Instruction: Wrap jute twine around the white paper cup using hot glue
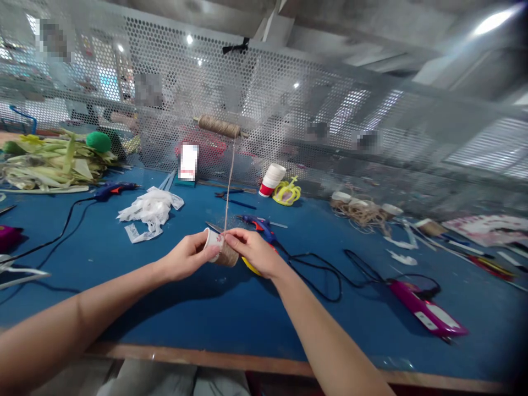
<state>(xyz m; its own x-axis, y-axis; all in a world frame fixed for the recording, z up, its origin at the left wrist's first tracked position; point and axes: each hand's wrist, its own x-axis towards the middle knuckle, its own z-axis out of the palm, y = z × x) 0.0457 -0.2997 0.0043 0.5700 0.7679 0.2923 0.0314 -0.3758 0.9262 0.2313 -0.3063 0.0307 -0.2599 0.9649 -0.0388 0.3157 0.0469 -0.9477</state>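
Note:
My left hand (185, 257) is closed round a small paper cup (219, 248) lying on its side, partly wrapped in brown twine. My right hand (254, 250) pinches the twine against the cup. The twine strand (229, 181) runs up tight from the cup to a twine spool (218, 126) mounted on the perforated metal screen. Both hands hover just above the blue table (173, 308), near its middle.
A blue glue gun (258, 223) lies behind my right hand, its black cord (330, 275) trailing right to a pink power strip (427, 311). White plastic scraps (148, 212), stacked cups (272, 179), a yellow crown (287, 192), twine-wrapped cups (363, 209) and green leaves (53, 159) lie around.

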